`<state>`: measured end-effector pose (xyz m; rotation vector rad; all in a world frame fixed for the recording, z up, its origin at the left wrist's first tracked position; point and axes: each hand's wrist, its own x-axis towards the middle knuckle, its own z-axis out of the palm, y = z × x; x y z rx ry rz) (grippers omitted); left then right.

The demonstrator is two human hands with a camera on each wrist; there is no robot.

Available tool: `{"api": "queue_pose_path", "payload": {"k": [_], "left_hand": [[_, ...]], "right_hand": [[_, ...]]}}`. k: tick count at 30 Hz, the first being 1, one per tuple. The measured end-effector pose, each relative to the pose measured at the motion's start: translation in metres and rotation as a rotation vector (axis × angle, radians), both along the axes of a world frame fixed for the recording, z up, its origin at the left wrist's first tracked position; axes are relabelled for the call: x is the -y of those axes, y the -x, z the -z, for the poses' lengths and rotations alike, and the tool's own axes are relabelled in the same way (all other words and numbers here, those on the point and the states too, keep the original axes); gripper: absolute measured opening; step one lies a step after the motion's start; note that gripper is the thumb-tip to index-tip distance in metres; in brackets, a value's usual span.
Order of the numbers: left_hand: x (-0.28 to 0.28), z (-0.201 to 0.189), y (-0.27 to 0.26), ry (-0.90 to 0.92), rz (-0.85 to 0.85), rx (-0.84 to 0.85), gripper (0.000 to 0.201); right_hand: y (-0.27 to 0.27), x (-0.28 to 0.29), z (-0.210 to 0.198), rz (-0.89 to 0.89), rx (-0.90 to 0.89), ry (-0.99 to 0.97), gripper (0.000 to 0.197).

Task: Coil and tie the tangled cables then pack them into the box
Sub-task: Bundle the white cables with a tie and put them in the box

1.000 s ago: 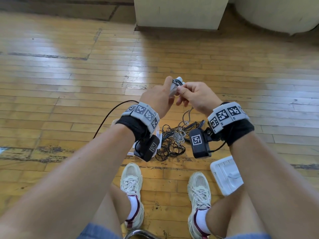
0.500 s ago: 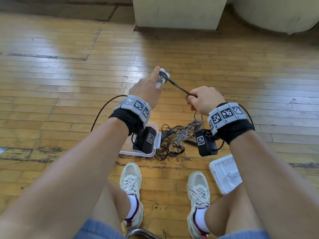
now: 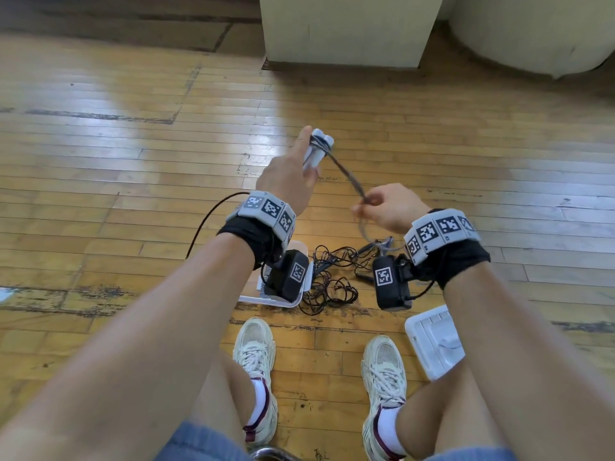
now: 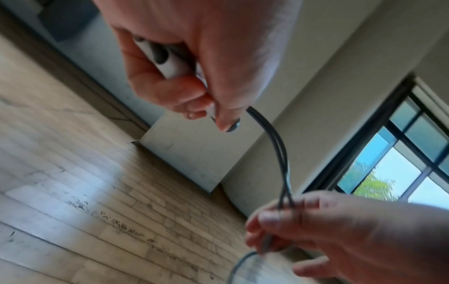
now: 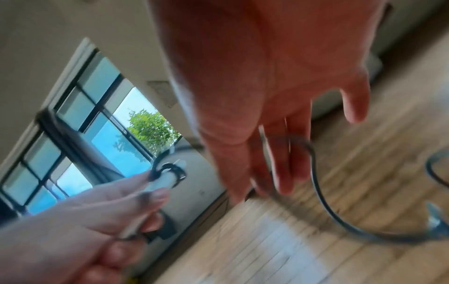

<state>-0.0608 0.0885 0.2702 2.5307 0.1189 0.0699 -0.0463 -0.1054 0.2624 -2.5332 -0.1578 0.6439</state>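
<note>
My left hand [image 3: 293,181] grips a small white bundle [image 3: 317,149] held upright above the floor, with a dark cable [image 3: 346,173] wound round its top. The cable runs taut down to my right hand [image 3: 382,207], which pinches it between thumb and fingers. In the left wrist view the left hand [image 4: 194,76] curls round the white bundle [image 4: 167,63] and the doubled dark cable [image 4: 279,151] leads to the right hand's fingers [image 4: 274,217]. The right wrist view shows the cable [image 5: 323,196] hanging in a loop below the right hand. A tangle of black cables [image 3: 332,277] lies on the floor beside the white box [image 3: 266,299].
A white lid [image 3: 432,337] lies on the wooden floor by my right shoe [image 3: 384,377]; my left shoe [image 3: 254,347] is next to it. A pale cabinet base [image 3: 346,28] stands ahead. A black wire [image 3: 209,221] trails from my left wrist.
My hands were close together at the bundle; the right hand has drawn down and to the right, pulling the cable taut, while the left hand has lifted the bundle slightly.
</note>
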Motion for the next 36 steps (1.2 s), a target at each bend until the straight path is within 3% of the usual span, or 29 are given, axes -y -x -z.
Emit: {"api": "queue_pose_path", "payload": {"k": [2, 5, 7, 9, 13, 15, 17, 20, 22, 26, 33, 36], "left_hand": [[0.005, 0.002, 0.001, -0.017, 0.073, 0.013, 0.063], [0.011, 0.003, 0.004, -0.056, 0.116, 0.01, 0.063], [0.012, 0.003, 0.006, -0.101, 0.128, 0.01, 0.064], [0.011, 0.001, 0.008, -0.135, 0.134, 0.012, 0.065], [0.009, 0.004, 0.008, -0.223, 0.139, 0.004, 0.062], [0.009, 0.005, 0.008, -0.247, 0.138, 0.006, 0.061], [0.008, 0.004, 0.006, -0.246, 0.141, -0.008, 0.062], [0.011, 0.005, 0.006, -0.245, 0.162, -0.024, 0.064], [0.016, 0.004, 0.007, -0.144, 0.168, -0.024, 0.063], [0.018, 0.006, 0.003, 0.223, 0.064, -0.015, 0.048], [0.015, 0.003, 0.002, 0.38, 0.077, -0.09, 0.032], [0.013, 0.0, 0.004, 0.379, 0.09, -0.09, 0.037]], "right_hand": [[0.003, -0.008, -0.006, -0.029, -0.034, -0.208, 0.038], [0.003, -0.017, -0.011, 0.037, -0.006, -0.507, 0.031], [0.0, -0.019, -0.007, 0.094, 0.038, -0.599, 0.029], [-0.003, -0.018, -0.002, 0.124, 0.141, -0.586, 0.025], [-0.004, -0.014, 0.001, 0.098, 0.579, -0.362, 0.012], [-0.003, -0.013, 0.0, 0.071, 0.645, -0.338, 0.014], [-0.004, -0.014, -0.001, 0.079, 0.478, -0.368, 0.018], [-0.003, -0.018, -0.005, 0.135, 0.064, -0.629, 0.03], [-0.001, -0.021, -0.005, 0.158, -0.05, -0.73, 0.032], [0.0, -0.023, -0.001, 0.243, -0.061, -0.757, 0.027], [-0.001, -0.017, -0.002, 0.275, -0.029, -0.862, 0.017], [0.001, -0.017, -0.002, 0.214, 0.124, -0.737, 0.018]]}}
